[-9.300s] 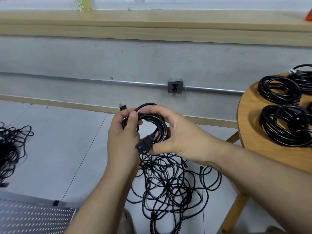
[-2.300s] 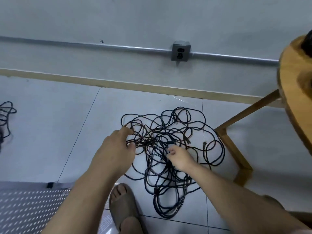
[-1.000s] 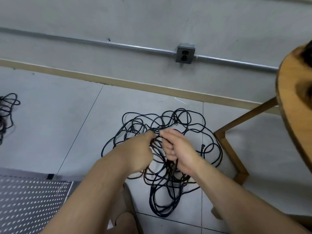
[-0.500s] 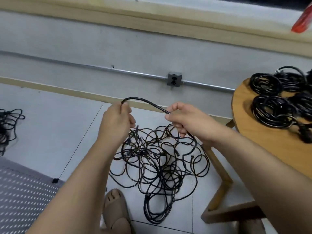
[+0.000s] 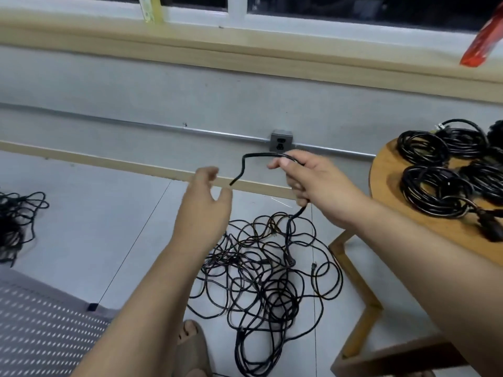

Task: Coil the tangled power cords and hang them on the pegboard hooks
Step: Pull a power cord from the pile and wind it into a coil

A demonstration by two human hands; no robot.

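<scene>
Right hand (image 5: 313,183) is closed round one black cord (image 5: 258,154): thumb and forefinger pinch it at the top, the other fingers curl round it lower down. The cord is thin, round and matte black. A short free length leaves the fist to the left, runs level, then kinks down to a blunt tip. The tip hangs in the air just above the thumb of the left hand (image 5: 206,205); can't tell if they touch. Left hand is spread wide with fingers relaxed, holding nothing. Below the right fist the cord drops straight into the tangle (image 5: 266,276) on the grey floor tiles, a loose heap of crossing black loops with a few plugs showing. Finished coils (image 5: 432,186) lie flat on the round wooden table (image 5: 386,191) at right, tight black rings, some touching. Second heap of cord (image 5: 16,221) on the floor far left. Pegboard (image 5: 40,336) lies at bottom left. Outlet (image 5: 281,140) on the wall behind the hands. Sandalled foot (image 5: 193,346) just beside the tangle
</scene>
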